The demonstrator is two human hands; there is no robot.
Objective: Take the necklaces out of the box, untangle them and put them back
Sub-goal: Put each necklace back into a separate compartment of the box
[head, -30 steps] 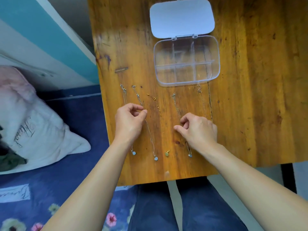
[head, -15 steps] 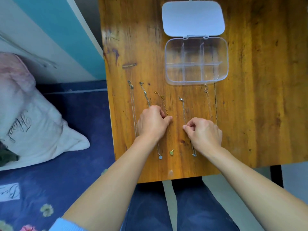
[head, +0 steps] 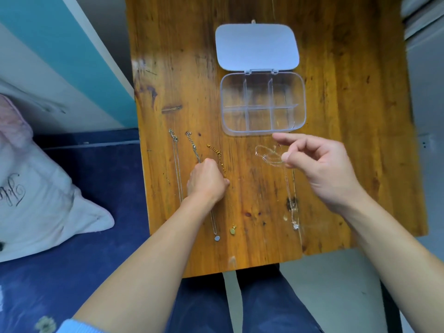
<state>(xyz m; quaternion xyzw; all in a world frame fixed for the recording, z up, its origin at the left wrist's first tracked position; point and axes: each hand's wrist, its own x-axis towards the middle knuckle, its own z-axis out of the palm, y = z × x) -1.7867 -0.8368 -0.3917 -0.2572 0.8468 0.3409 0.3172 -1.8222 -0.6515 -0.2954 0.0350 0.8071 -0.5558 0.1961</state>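
The clear compartment box (head: 300,102) stands open on the wooden table (head: 348,140), lid (head: 257,46) folded back, its compartments looking empty. Necklaces lie in straight lines in front of it: a silver chain (head: 177,164) at the left, a second silver chain (head: 193,147), a gold necklace (head: 216,152) and a thin chain (head: 289,191) on the right ending in a pendant (head: 295,225). My left hand (head: 206,181) rests curled on the table, fingertips pinching the gold necklace. My right hand (head: 324,169) is raised near the box and pinches a blurred, looped silver necklace (head: 268,157).
The table's near edge (head: 240,267) is above my lap. A pink-white pillow (head: 36,200) lies on blue bedding at the left, beside a teal and white wall. Grey floor shows to the right of the table.
My right hand has lifted off the table toward the box, taking one silver necklace up with it. My left hand stays curled at the gold necklace.
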